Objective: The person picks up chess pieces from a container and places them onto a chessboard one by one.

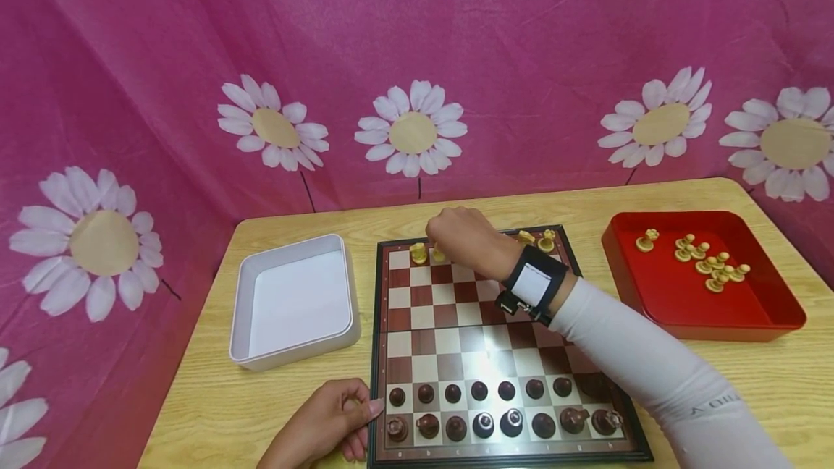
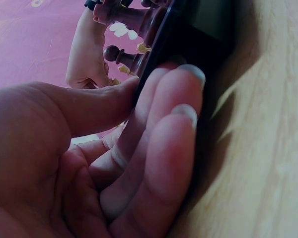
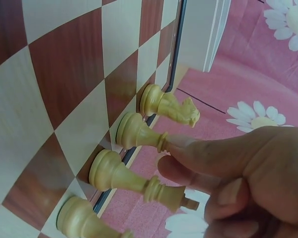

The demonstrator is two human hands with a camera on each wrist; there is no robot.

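Note:
My right hand (image 1: 468, 237) reaches over the far row of the chessboard (image 1: 422, 318). Its thumb and a finger pinch the top of a light chess piece (image 3: 134, 133), whose base is at the board and whose head is hidden by the fingertips. A light knight (image 3: 170, 105) stands on one side of it and a light king (image 3: 121, 173) on the other. At the board's near left corner, my left hand (image 1: 332, 415) grips the edge, thumb at the top rim and fingers curled below. Dark pieces, including a dark pawn (image 1: 397, 396), fill the two near rows.
To the right, a red tray (image 1: 704, 318) holds several light pawns (image 1: 701, 250) and a taller light piece (image 1: 647, 239). A white tray (image 1: 355, 310) stands left of the board. Behind the wooden table (image 1: 195, 396) hangs a pink flowered cloth (image 1: 521, 56).

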